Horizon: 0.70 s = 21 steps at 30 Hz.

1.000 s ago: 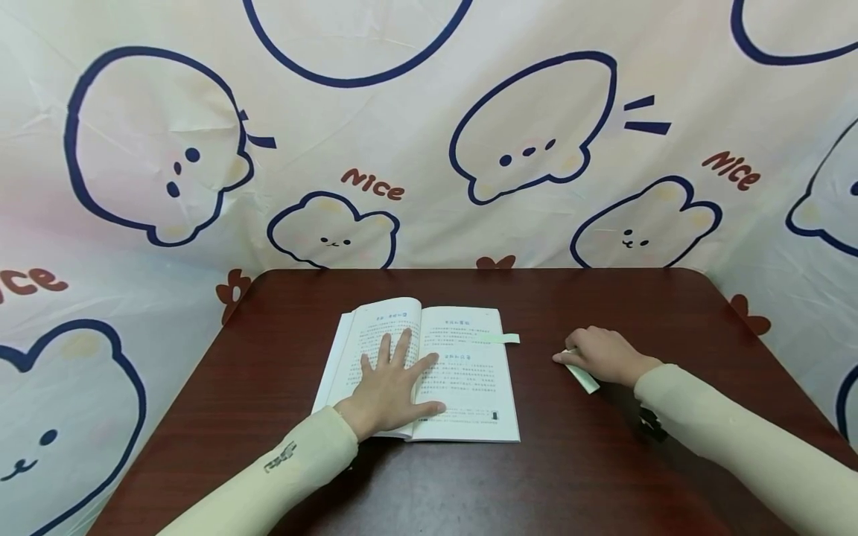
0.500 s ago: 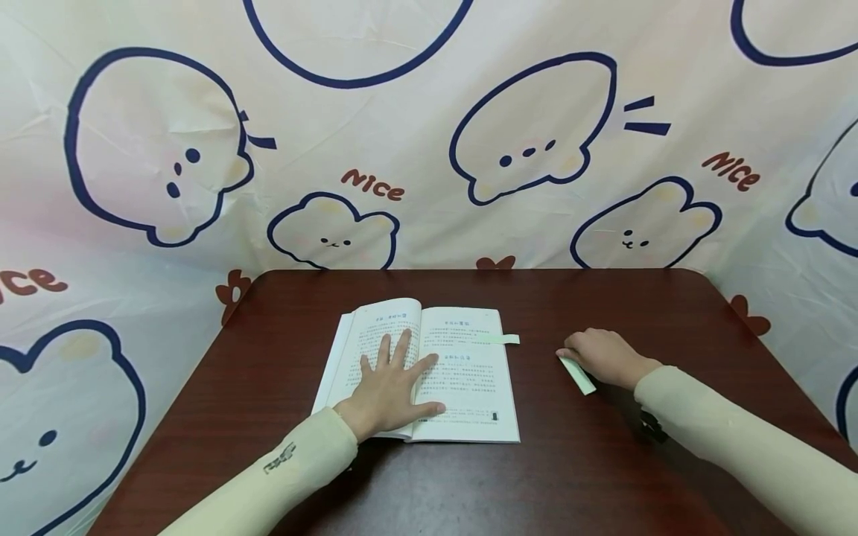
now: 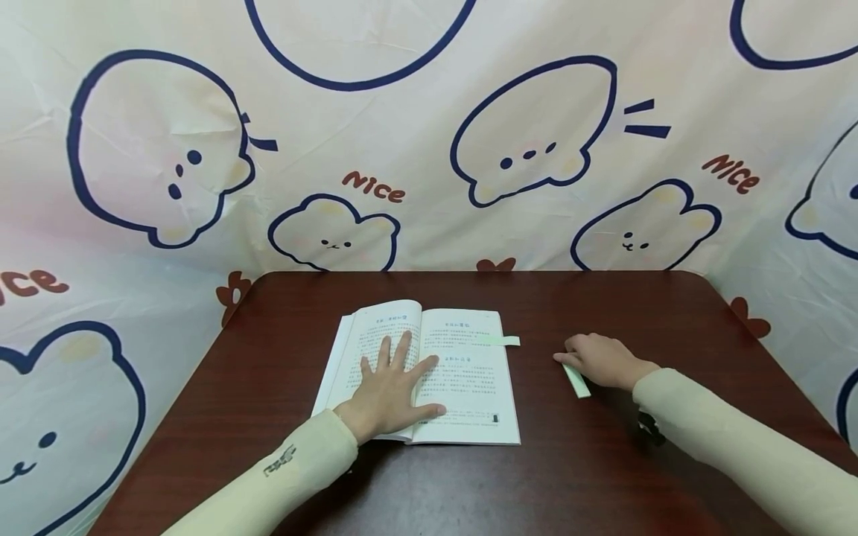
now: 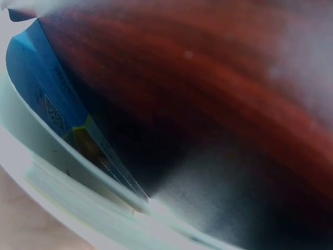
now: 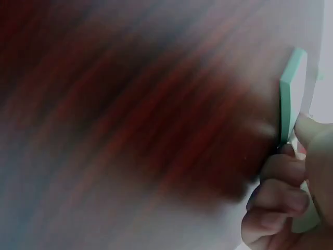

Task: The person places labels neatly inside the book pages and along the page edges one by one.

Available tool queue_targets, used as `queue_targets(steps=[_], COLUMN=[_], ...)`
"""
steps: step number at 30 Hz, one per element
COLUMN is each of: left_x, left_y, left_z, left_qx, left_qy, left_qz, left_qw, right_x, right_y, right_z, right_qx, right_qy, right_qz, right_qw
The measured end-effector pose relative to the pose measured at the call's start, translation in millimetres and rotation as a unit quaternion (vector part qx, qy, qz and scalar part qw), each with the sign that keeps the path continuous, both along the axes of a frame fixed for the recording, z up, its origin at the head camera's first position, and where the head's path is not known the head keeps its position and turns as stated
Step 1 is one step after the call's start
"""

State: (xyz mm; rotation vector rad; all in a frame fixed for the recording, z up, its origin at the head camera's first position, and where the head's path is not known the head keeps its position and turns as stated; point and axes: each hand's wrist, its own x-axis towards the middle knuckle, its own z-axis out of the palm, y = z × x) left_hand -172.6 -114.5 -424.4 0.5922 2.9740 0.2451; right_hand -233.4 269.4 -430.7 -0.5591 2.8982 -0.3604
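An open book (image 3: 469, 402) with printed pages lies on the table, left of the middle in the head view. My left hand (image 3: 387, 394) rests across its pages near the spine, fingers spread. A pale green paper strip (image 3: 511, 341) lies on the right page and sticks out past its edge. To the right of the book, my right hand (image 3: 605, 360) grips a thin pale green pad of sticky notes (image 3: 577, 382) between thumb and curled fingers. In the right wrist view the pad (image 5: 294, 94) shows its thickness beyond the thumb; the fingers hide its other end.
The dark reddish-brown table (image 3: 469, 484) extends around the book and both hands. A pale curtain (image 3: 429, 134) with bear drawings hangs behind and at both sides. In the left wrist view, the book's blue cover (image 4: 49, 88) shows beneath its lifted pages.
My right hand has shifted slightly, and the sticky note pad in it has turned a little, its near end swinging left. My left hand stays in place on the book.
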Motion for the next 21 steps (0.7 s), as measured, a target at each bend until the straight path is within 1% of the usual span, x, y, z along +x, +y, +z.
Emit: queue_targets(steps=[2,4,6,8,11,14,17,18,21], left_x=[0.2,0.2,0.3,0.2,0.0,-0.2,-0.3,-0.4,-0.8], left_y=[0,1,1,1,1,1,0,0,0], left_z=[0.6,1.0,1.2,0.9,0.4,0.1,-0.2,-0.4,-0.8], left_qx=[0.001,0.002,0.002,0.001,0.000,0.000,-0.001,-0.001,-0.001], left_qy=[0.000,-0.001,-0.001,0.000,0.000,-0.001,-0.002,-0.002,-0.001], left_qz=[-0.001,-0.002,-0.003,-0.004,-0.005,-0.004,-0.002,-0.002,-0.002], left_qw=[1.0000,1.0000,1.0000,1.0000,1.0000,1.0000,1.0000,1.0000,1.0000], right_x=[-2.4,-4.8,-6.2,-5.9,-4.1,-1.3,0.8,1.1,1.6], right_y=[4,8,10,11,10,5,1,0,-3], right_z=[-0.2,0.2,2.2,4.2,5.6,6.2,5.4,4.8,3.5], right_qx=[-0.042,-0.071,-0.087,-0.092,-0.072,-0.022,0.020,0.029,0.033], right_qy=[-0.034,-0.055,-0.069,-0.074,-0.069,-0.039,-0.006,0.001,0.003], right_qz=[-0.011,-0.007,0.000,0.005,0.003,0.008,0.011,0.012,0.003], right_qw=[0.999,0.996,0.994,0.993,0.995,0.999,1.000,1.000,0.999])
